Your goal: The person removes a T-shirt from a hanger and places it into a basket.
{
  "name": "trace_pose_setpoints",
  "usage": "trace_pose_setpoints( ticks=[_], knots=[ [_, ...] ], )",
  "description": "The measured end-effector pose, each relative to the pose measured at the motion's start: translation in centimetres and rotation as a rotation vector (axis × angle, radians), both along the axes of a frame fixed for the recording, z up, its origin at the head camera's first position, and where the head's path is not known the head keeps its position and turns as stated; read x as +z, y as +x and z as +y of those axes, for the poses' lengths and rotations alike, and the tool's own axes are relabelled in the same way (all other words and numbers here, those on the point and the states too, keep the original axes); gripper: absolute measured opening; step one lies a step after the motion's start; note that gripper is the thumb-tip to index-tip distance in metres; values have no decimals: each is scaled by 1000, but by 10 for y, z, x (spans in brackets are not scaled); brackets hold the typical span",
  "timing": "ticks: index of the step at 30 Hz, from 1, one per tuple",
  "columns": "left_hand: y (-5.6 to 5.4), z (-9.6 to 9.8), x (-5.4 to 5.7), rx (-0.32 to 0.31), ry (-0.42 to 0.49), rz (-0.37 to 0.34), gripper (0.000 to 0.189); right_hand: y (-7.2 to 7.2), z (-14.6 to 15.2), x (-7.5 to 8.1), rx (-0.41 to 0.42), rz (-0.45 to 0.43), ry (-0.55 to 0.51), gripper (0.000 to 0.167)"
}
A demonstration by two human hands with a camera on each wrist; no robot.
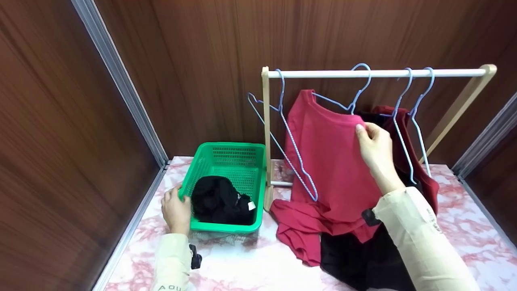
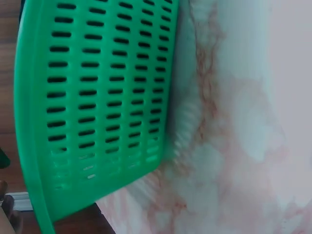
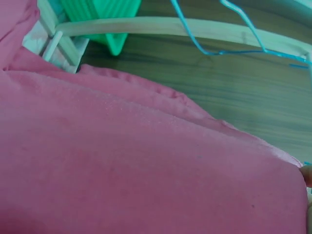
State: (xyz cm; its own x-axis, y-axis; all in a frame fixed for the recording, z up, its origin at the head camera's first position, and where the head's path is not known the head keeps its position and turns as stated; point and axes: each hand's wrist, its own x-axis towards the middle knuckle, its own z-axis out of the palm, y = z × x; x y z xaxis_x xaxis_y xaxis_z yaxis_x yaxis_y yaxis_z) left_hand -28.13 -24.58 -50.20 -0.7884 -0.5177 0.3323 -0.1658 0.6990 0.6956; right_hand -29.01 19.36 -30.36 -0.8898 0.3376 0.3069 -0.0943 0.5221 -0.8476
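The likeliest mishap is the far shoulder of the crimson-pink fabric shirt sliding off its thin pale-blue wire hanger, since only one hanger arm visibly runs to that shoulder; a hard tug at the neckline by the right hand could cause it. Such a tug might also lift the hook from the white rail, and the bare blue wire hanger just in front of the shirt might snag it. The right thumb and fingers pinch the collar edge. The left hand touches the side rim of the green perforated plastic basket, which contains black cloth; whether those fingers curl round the rim I cannot tell. The shirt is at the rail beside the basket, smooth and slanted across the top, its wide neckline facing up, its lower part creased and bunched on the pink-and-white marbled tabletop.
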Motion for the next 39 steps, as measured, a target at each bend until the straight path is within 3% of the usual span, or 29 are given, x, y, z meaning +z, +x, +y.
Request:
trace_pose_setpoints(
  ticks=[12, 18, 24, 34, 39],
  knots=[
    [1, -8, -8, -3, 82, -187, 51, 1, 0, 2, -8, 34, -14, 31],
    [4, -7, -12, 9, 124, -198, 52, 0, 2, 1, -26, 56, -32, 31],
    [4, -7, -14, 19, 108, -184, 51, -2, 3, 0, -35, 64, -76, 30],
    [3, -11, -11, 18, 74, -199, 47, -2, 2, -1, -48, 68, -203, 19],
    [4, -16, -5, -13, 123, -196, 47, -3, 3, 0, -55, 82, -221, 17]
  ],
)
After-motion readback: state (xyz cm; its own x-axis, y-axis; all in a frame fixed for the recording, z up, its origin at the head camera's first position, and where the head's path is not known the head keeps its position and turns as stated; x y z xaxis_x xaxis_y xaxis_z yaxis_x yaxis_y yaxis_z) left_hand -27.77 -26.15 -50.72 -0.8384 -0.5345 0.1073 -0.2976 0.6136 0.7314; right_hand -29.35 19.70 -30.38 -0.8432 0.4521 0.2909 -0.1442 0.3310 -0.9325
